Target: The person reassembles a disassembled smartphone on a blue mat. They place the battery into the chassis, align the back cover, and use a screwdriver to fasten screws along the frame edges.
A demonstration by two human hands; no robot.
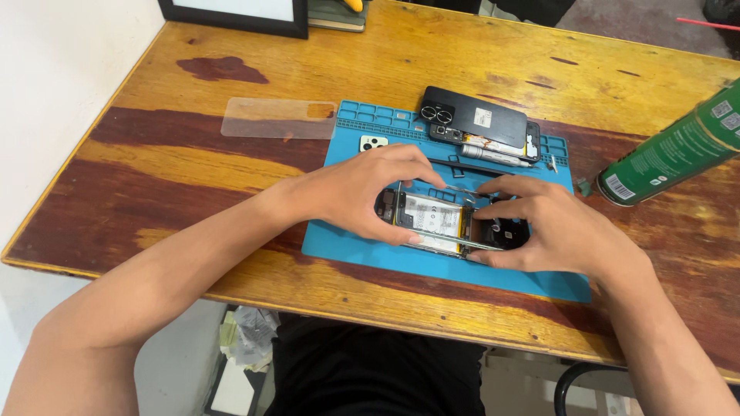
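My left hand [362, 192] has its grip closed around the near end of an opened phone [439, 222], fingers curled over its top edge and thumb along the side nearest me; my right hand [551, 227] clasps the other end the same way, and its fingertips also pinch thin metal tweezers [461, 187] whose tip lies over the phone's upper edge. The phone lies face down with its back off, white battery showing, on a blue work mat [432, 266] in the middle of the wooden bench [231, 177]. Just beyond my hands on the mat lie a black back cover [482, 115] with camera rings, a grey pen-shaped tool [497, 156] and a small white camera-lens piece [374, 143]. A clear plastic sheet [277, 118] rests left of the mat, and a green spray can [678, 146] lies on its side to the right, well apart from my hands
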